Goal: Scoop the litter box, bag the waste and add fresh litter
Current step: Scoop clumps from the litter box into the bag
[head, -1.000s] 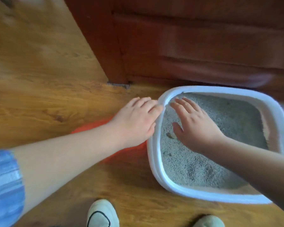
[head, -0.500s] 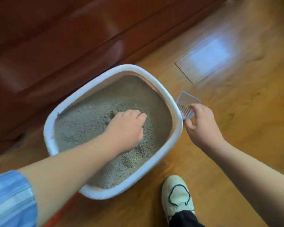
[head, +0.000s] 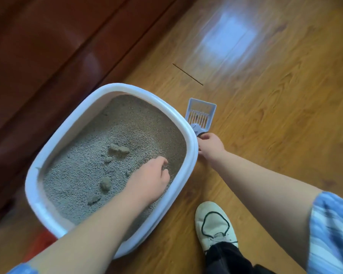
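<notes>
Beside the right hand grasping the scoop, clumps lie unscooped near the curled left hand, whose grasp is indeterminate.

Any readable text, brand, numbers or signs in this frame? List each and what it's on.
None readable. No lettering shows on the white litter box, the litter scoop or the striped sleeve. The white shoe bears only a dark looped outline, not letters.
</notes>
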The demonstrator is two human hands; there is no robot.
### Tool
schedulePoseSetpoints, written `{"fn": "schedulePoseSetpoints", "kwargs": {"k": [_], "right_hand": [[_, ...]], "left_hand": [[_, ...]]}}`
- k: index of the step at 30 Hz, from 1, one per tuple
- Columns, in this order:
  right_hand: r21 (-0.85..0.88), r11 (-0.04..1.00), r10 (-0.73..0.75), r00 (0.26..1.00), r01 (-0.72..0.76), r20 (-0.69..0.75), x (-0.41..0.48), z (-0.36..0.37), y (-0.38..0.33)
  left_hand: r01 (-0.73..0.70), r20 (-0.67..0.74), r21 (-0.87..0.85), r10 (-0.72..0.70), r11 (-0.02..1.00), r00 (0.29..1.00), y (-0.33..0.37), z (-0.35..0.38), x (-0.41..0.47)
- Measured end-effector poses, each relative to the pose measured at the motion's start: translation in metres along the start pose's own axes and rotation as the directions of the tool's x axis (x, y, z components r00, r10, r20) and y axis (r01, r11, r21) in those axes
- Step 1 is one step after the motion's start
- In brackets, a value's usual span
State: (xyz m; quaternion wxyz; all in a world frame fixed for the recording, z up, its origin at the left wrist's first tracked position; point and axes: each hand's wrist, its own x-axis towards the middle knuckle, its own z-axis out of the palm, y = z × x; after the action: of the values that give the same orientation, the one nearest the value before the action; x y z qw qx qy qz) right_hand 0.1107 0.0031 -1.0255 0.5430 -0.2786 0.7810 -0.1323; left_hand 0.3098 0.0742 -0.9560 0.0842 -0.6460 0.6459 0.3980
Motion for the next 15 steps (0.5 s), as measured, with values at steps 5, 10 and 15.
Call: {"fn": "schedulePoseSetpoints", "kwargs": {"k": [5, 10, 15], "right_hand": [[0.186, 0.980, 0.065, 0.998, -0.065, 0.005, 0.006, 0.009, -0.009], [0.011, 1.000, -0.008, 1.000, 0.009, -0.023, 0.010, 0.005, -0.010], [-0.128, 0.979, -0.178, 0.967, 0.157, -0.181, -0.001, -0.017, -0.009]], "left_hand": [[-0.036, 0.013, 0.013, 0.036, 0.999, 0.999, -0.001, -0.007, -0.007], [-0.060, -0.007, -0.051, 0.060, 0.997, 0.998, 0.000, -0.009, 0.000], [-0.107, -0.023, 0.018, 0.108, 0.994, 0.994, -0.013, -0.015, 0.008]]}}
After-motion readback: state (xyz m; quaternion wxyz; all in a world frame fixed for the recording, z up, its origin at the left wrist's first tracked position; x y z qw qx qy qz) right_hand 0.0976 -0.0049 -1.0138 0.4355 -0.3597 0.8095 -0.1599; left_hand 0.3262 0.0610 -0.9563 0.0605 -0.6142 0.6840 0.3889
